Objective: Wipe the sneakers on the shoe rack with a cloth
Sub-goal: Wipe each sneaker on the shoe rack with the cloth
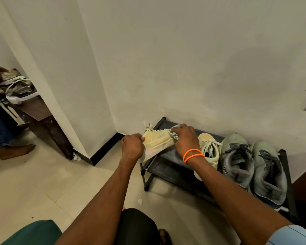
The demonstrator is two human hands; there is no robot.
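Four sneakers show around the black shoe rack [168, 167], which stands low against the white wall [184, 59] near the corner. One pale yellow sneaker [157, 139] is lifted at the rack's left end, tipped on its side with its sole facing the camera and its laces hanging toward the wall. The left hand [132, 146] grips its heel end, fingers curled round the edge. The right hand [185, 138], with two orange bands [193, 155] on its wrist, clutches a whitish cloth [174, 134] bunched in its fingers and presses it against the toe end of that shoe. Just beside the right wrist, the matching yellow sneaker [209, 147] sits upright on the top shelf. To its right stand two grey sneakers [253, 165] with dark laces, side by side and touching, heels toward the camera.

Below the arms lie pale floor tiles [34, 183], a dark knee [138, 225] and a green seat edge [34, 232]. Far left, beyond the wall corner, a dark wooden table [42, 117] holds another shoe, and a second person's bare foot [16, 152] rests on the floor.
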